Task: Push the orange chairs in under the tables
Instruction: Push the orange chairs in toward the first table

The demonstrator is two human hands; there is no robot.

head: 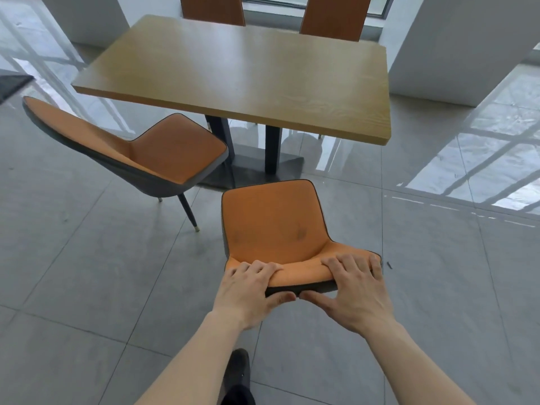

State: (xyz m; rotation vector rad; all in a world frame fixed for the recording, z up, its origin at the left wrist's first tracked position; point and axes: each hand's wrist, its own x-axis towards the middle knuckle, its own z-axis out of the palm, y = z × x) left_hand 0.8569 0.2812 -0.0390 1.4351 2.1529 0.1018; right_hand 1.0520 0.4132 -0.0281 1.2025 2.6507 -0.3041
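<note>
Both hands grip the backrest top of the near chair (pixel 274 226): left hand (pixel 251 290) and right hand (pixel 353 290), fingers curled over the orange front edge, thumbs pressed on the dark back side, thumbs nearly touching each other. Chair sits on the floor well short of the table (pixel 242 71), seat facing it, front edge near the table's base plate but not under the top.

Progress, as far as visible: early. Near chair not yet in. 2nd chair (pixel 140 147) at left is pulled out too & turned at an angle, its seat corner only close to the table's near-left edge, backrest pointing away left. On the far side, 2 chair backs, far-left chair (pixel 211 8) and far-right chair (pixel 334 16), stand tight against the table edge; those look already in, though seats are hidden so can't confirm. Only one table in view; other tables, if any, not seen.

In the way: table pedestal legs (pixel 273 150) & flat base plate (pixel 251 171) sit dead ahead of the near chair; chair legs may bump the plate. Angled left chair's seat is just beside the push path, prob ok. Glossy tile floor (pixel 87 273), should slide easy. Person's dark shoe (pixel 238 363) behind the chair.
</note>
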